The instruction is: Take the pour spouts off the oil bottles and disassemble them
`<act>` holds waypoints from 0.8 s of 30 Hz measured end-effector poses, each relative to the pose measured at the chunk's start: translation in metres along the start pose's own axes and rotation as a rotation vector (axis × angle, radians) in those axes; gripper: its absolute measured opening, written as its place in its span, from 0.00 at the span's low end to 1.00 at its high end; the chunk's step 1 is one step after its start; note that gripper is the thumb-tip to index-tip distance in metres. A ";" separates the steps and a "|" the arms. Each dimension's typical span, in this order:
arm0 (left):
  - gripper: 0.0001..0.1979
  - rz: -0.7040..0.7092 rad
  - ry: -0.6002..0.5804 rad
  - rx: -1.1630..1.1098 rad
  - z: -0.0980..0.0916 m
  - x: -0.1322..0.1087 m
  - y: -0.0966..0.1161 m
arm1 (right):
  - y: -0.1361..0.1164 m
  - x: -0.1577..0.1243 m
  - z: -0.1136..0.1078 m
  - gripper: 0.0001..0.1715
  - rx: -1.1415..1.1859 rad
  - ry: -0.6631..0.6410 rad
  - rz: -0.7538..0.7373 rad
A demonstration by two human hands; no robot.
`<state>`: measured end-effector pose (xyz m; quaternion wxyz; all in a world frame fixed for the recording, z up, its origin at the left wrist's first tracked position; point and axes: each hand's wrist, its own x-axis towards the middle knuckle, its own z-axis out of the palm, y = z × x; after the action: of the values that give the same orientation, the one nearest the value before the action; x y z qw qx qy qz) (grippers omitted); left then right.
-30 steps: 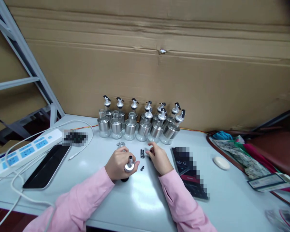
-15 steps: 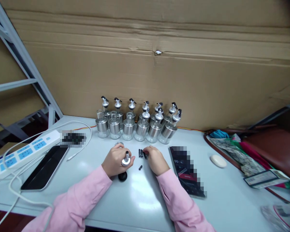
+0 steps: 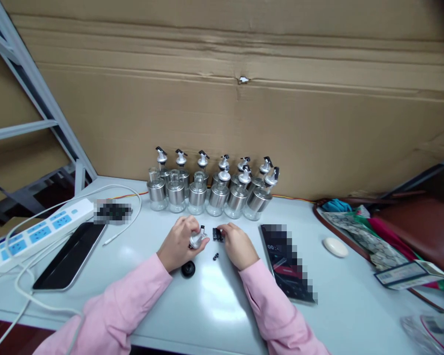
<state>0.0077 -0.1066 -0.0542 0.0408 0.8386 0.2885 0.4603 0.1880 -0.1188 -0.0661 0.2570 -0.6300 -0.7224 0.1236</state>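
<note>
My left hand (image 3: 177, 244) is closed around a silver bottle pourer (image 3: 197, 240), its thin spout pointing up and part of its body hidden by the fingers. To the right, my right hand (image 3: 241, 247) rests low over the table, thumb and fingertips closed at a small black piece. Other small black pieces (image 3: 216, 233) lie side by side against those fingertips. Tiny black bits (image 3: 216, 257) sit just in front of them. A round black part (image 3: 188, 269) lies below my left hand. Behind, glass oil bottles (image 3: 197, 195) with metal sleeves stand in two rows; several carry pourers with black levers.
At left lie a power strip (image 3: 40, 234), a white cable (image 3: 135, 190) and a black tablet-like device (image 3: 70, 256). A phone (image 3: 286, 266) lies right of my right hand, then a white oval object (image 3: 335, 247) and a bag (image 3: 403, 231). Cardboard (image 3: 222, 118) walls the back.
My left hand has turned and tilted the pourer, bringing it slightly up and right. The round black part is now more exposed. My right hand stays by the black pieces, fingers shifted slightly.
</note>
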 end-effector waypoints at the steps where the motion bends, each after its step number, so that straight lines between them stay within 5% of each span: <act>1: 0.11 0.026 0.006 0.026 -0.002 0.001 0.002 | -0.003 0.000 -0.001 0.20 0.033 0.049 -0.013; 5: 0.10 0.070 0.056 0.073 -0.006 0.004 0.007 | -0.020 -0.005 -0.008 0.14 0.306 0.304 -0.193; 8: 0.13 0.048 0.059 0.002 -0.003 0.000 0.005 | -0.030 -0.010 -0.013 0.13 0.407 0.367 -0.350; 14: 0.19 -0.015 0.136 -0.130 0.004 -0.006 0.000 | -0.032 -0.014 -0.013 0.19 0.365 0.389 -0.506; 24: 0.16 0.018 -0.097 -0.273 -0.006 -0.003 0.003 | -0.038 -0.028 -0.011 0.17 0.293 0.370 -0.626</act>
<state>0.0028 -0.1117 -0.0515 0.1641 0.8491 0.2133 0.4546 0.1637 -0.1545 -0.0441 0.4954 -0.3476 -0.7957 0.0253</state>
